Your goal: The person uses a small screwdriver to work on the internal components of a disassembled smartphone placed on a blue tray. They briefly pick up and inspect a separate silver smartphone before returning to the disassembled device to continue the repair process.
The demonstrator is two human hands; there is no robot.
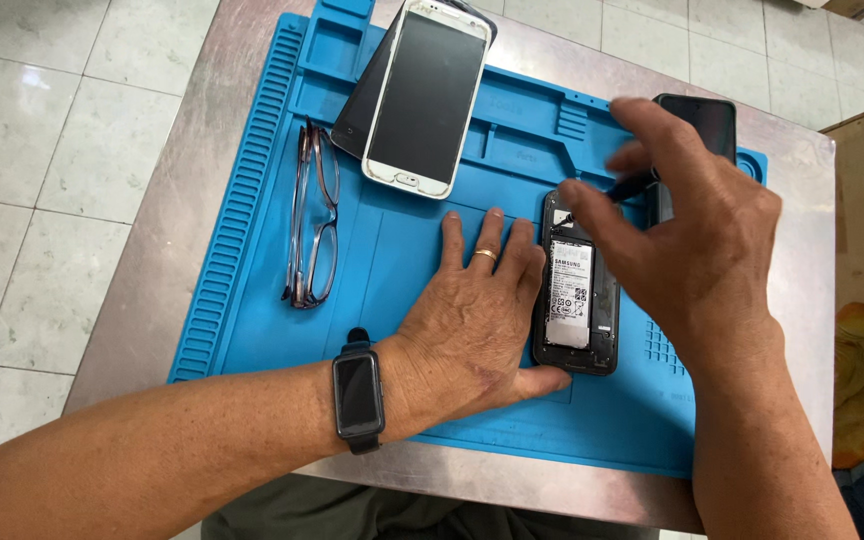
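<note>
An opened black phone (577, 290) lies back-up on the blue work mat (382, 290), its white-labelled battery showing. My left hand (472, 325) rests flat on the mat against the phone's left side, thumb at its lower edge; a ring is on one finger and a black smartwatch (358, 393) on the wrist. My right hand (687, 235) hovers over the phone's upper right and pinches a thin dark tool (624, 188) whose tip meets the phone's top edge.
A white-framed phone (427, 95) lies across a dark device at the mat's top. Folded glasses (312, 215) sit on the mat's left. Another dark phone (700, 125) lies at the upper right. The mat covers a small metal table (152, 290) over a tiled floor.
</note>
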